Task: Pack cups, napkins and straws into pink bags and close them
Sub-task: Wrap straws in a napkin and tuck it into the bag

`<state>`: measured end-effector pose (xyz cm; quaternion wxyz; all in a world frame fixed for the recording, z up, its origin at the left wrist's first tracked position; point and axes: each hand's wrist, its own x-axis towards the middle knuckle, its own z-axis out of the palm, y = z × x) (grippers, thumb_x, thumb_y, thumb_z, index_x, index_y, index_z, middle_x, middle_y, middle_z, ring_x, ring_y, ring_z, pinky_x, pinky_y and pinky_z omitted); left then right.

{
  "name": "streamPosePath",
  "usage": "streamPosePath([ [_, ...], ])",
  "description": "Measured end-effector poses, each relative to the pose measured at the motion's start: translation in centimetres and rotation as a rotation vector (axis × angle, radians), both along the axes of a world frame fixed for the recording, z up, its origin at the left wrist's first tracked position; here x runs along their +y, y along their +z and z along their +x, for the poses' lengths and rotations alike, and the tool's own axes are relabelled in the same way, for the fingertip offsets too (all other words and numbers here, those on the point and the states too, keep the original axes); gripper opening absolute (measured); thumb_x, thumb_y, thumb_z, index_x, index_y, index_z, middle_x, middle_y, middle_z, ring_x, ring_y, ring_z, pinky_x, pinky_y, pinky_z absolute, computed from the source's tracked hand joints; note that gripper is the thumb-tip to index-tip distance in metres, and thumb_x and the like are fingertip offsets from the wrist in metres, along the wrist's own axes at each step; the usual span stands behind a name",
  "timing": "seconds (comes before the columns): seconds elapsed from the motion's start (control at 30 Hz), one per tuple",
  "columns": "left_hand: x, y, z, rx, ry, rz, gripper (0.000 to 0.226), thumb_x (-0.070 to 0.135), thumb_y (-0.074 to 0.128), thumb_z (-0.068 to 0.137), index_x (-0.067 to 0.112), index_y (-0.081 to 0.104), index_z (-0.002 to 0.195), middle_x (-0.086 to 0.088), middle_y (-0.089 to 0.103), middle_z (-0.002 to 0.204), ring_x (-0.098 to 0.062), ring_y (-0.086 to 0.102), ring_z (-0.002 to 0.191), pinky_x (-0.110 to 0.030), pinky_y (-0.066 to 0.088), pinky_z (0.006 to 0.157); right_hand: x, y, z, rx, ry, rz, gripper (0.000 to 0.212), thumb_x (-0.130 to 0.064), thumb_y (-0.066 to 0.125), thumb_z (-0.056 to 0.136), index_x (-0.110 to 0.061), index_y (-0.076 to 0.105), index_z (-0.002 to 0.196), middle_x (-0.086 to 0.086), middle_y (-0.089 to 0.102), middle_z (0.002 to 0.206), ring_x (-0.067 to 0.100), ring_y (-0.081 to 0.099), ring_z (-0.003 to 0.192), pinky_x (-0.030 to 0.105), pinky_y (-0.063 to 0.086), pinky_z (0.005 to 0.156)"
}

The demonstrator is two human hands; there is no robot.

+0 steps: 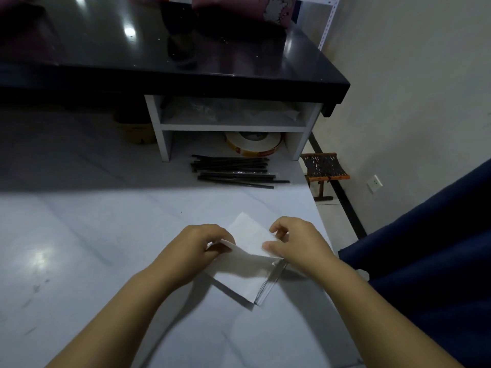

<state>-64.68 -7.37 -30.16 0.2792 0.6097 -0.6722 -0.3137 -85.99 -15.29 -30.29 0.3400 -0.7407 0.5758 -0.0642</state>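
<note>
Head view: both bare forearms come in from the bottom edge over the pale glossy white tabletop (93, 235), meeting near its right edge.
Left hand (196, 243): knuckles up, fingers curled, pinching the left corner of the top napkin (247, 235) and covering that corner.
Right hand (295, 240): thumb and forefinger nip the same sheet's right edge, other fingers tucked in.
Top napkin: peeled up at the near side, far corner pointing away.
Napkins: the stack of square white paper napkins (239, 280) lies flat on the table under both hands, turned like a diamond, layered edges showing at the right.
Black top: a glossy black counter slab (106, 49) overhangs the back and throws shade on the table.
Navy cloth (425, 261): dark blue fabric fills the right side, just beside the right forearm.
Rack: a white two-tier shelf unit (159, 128) sits under the slab.
Straws: a bundle of thin black straws (233, 171) lies in front of the rack, well apart from the hands.
Tape: a roll of white tape (253, 144) sits in the rack's lower bay.
</note>
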Motion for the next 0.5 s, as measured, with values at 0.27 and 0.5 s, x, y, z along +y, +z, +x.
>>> streamPosePath([
  [0.27,0.2,0.1,-0.1,-0.039,0.020,-0.030,0.021,0.016,0.064,0.082,0.037,0.061,0.082,0.018,0.064,0.084,0.004,0.052,0.084,-0.012,0.041,0.069,-0.2,0.0,0.0,-0.001,-0.055,-0.059,0.016,-0.031,0.074,0.077,-0.030,0.065,0.091,-0.013,0.062,0.084,0.009,0.059,0.076,0.031,0.053,0.070],
  [0.5,-0.2,-0.4,-0.2,-0.084,0.037,-0.128,0.011,0.022,0.067,0.081,0.032,0.063,0.078,0.022,0.042,0.115,0.001,0.035,0.105,-0.012,0.031,0.078,0.3,1.3,-0.6,-0.218,-0.083,-0.073,0.014,-0.024,0.076,0.075,-0.029,0.065,0.068,-0.014,0.062,0.071,0.005,0.056,0.062,0.025,0.050,0.058],
])
